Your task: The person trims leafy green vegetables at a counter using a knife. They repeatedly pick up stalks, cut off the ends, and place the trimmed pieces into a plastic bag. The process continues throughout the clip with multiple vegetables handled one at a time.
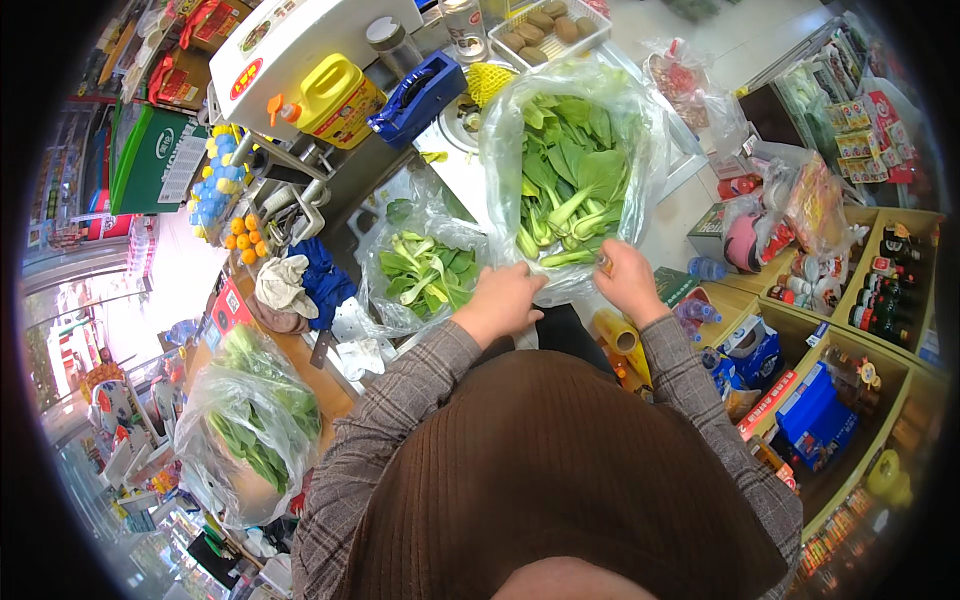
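Note:
A large clear plastic bag [649, 135] stands wide at its mouth in front of me, with leafy bok choy [574, 172] inside. My left hand [501, 298] is at the bag's near left rim, fingers bent; whether it pinches the plastic is hidden. Across from it, my right hand [628, 277] is closed around a small brownish handle [604, 263] at the near right rim. The rest of that tool cannot be made out. Left of the big bag, a smaller clear bag [367, 262] holds loose greens and trimmed leaves [427, 274].
Another bag of greens [255, 420] lies on the wooden counter to the left. Beyond the work spot are a blue tape dispenser [417, 97], a yellow jug [341, 101] and a white basket [551, 52] of brown oval items. Wooden shelves [832, 322] with packaged goods stand at right.

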Action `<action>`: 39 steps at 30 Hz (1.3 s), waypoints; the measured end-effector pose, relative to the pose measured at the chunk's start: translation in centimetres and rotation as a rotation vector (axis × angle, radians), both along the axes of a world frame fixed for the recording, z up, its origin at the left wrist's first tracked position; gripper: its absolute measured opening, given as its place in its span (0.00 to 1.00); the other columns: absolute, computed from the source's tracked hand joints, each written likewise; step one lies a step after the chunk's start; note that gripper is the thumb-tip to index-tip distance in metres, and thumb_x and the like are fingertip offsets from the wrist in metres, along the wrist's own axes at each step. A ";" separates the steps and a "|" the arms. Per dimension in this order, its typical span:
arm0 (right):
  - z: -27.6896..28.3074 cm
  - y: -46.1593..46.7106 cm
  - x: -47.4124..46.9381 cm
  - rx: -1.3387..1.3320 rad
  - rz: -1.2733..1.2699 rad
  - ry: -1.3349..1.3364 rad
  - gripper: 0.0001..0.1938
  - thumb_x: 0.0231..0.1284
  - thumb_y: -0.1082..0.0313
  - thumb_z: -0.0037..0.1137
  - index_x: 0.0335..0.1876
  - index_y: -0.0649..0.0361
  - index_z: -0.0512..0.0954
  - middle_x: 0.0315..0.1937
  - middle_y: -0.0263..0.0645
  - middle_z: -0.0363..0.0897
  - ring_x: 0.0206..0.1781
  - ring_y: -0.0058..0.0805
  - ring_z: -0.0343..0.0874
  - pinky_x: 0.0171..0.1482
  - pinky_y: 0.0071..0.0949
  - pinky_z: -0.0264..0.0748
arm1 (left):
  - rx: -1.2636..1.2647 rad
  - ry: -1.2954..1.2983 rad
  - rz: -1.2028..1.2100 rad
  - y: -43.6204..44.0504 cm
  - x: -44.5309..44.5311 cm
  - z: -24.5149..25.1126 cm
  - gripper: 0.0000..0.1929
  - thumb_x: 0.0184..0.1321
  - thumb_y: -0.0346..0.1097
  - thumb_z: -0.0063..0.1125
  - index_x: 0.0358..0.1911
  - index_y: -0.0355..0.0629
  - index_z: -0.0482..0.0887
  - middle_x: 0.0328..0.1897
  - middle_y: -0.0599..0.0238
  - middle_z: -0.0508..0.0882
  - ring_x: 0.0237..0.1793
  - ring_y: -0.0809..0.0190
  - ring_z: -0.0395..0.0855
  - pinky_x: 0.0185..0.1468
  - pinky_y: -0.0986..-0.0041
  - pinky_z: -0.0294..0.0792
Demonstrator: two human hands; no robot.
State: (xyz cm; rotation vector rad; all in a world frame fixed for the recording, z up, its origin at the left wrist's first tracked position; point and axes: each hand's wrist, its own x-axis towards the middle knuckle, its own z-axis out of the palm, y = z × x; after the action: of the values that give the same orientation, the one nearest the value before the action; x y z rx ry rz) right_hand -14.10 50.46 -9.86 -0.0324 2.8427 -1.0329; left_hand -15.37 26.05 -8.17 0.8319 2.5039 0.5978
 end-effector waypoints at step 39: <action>10.4 -18.2 -2.9 -0.930 0.153 -0.332 0.15 0.53 0.74 0.69 0.46 0.66 0.78 0.35 0.33 0.85 0.38 0.19 0.82 0.42 0.24 0.80 | 1.537 -0.862 0.868 -10.8 5.2 6.0 0.28 0.68 0.31 0.57 0.71 0.51 0.65 0.73 0.62 0.70 0.69 0.57 0.71 0.68 0.56 0.69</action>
State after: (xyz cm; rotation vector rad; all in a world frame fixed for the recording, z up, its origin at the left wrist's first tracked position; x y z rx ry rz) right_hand -16.97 32.27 0.52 -0.1384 1.8290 -1.9767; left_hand -10.14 15.20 -2.18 -0.2927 1.1123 2.5410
